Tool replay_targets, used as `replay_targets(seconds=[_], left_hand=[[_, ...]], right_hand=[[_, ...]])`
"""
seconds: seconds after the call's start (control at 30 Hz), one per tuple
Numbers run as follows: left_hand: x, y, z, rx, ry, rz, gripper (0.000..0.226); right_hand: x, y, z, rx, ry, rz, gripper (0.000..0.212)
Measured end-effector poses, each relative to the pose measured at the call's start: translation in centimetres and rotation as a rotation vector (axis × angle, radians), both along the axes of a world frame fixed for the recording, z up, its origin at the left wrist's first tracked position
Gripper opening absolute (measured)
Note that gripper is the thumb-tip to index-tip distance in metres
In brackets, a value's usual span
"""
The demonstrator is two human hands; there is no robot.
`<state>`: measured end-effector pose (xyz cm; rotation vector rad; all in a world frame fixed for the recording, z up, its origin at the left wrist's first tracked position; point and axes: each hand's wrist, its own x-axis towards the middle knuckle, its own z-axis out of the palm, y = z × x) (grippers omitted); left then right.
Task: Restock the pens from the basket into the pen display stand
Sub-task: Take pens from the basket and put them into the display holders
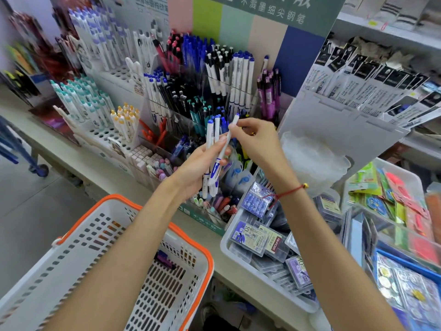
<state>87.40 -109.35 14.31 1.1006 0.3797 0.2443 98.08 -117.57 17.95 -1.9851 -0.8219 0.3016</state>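
Observation:
My left hand [200,166] grips a bunch of white pens with blue caps [211,149], held upright in front of the pen display stand [205,96]. My right hand [255,137] pinches the top end of one white pen [229,137] from that bunch, its blue tip pointing up. The clear stand holds several compartments of blue, black, white, teal and purple pens. The white basket with an orange rim [114,256] hangs at lower left under my left forearm; a purple item [164,259] lies inside it.
A grey tray of boxed refills [269,247] sits under my right forearm. White peg racks of pens [95,108] stand to the left, hanging refill packs [372,84] to the right, coloured packets [405,199] at far right. The shelf edge [71,158] runs diagonally.

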Motion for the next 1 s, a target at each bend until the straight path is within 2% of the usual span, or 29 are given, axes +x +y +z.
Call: replay_targets(seconds=[0.07, 0.13, 0.17, 0.27, 0.37, 0.53, 0.63, 0.73, 0.8, 0.87, 1.0], left_hand=[[-0.1, 0.0, 0.0, 0.053, 0.031, 0.021, 0.029], [-0.4, 0.2, 0.0, 0.04, 0.032, 0.053, 0.025], [-0.5, 0.4, 0.1, 0.01, 0.031, 0.075, 0.025], [-0.7, 1.2, 0.1, -0.064, 0.036, 0.13, 0.027], [-0.5, 1.8, 0.0, -0.145, -0.007, 0.139, 0.028], [-0.4, 1.9, 0.3, -0.14, -0.018, 0.118, 0.025], [-0.4, 1.8, 0.7, -0.144, -0.011, 0.105, 0.025], [-0.3, 1.8, 1.3, -0.084, 0.013, 0.104, 0.026], [-0.2, 1.7, 1.6, -0.06, 0.051, 0.128, 0.024], [0.1, 1.7, 1.8, -0.103, 0.046, 0.138, 0.017], [0.4, 1.8, 2.0, -0.121, 0.012, 0.162, 0.017]], right_hand=[[0.0, -0.4, 0.1, 0.105, 0.152, -0.027, 0.016], [0.1, -0.7, 1.0, 0.315, 0.315, -0.076, 0.011], [0.4, -0.8, 1.5, 0.442, 0.329, -0.117, 0.01], [1.7, -0.8, 3.0, 0.734, 0.142, -0.272, 0.01], [2.6, 0.2, 3.6, 0.838, -0.106, -0.353, 0.011], [3.3, 2.7, 3.4, 0.686, -0.485, -0.337, 0.015], [4.3, 3.7, 3.6, 0.429, -0.562, -0.316, 0.018], [5.5, 4.0, 4.1, 0.262, -0.657, -0.296, 0.031], [6.1, 4.2, 3.9, 0.17, -0.743, -0.248, 0.027], [6.5, 4.2, 3.6, 0.11, -0.793, -0.204, 0.021], [6.4, 4.3, 3.4, 0.074, -0.912, -0.218, 0.024]])
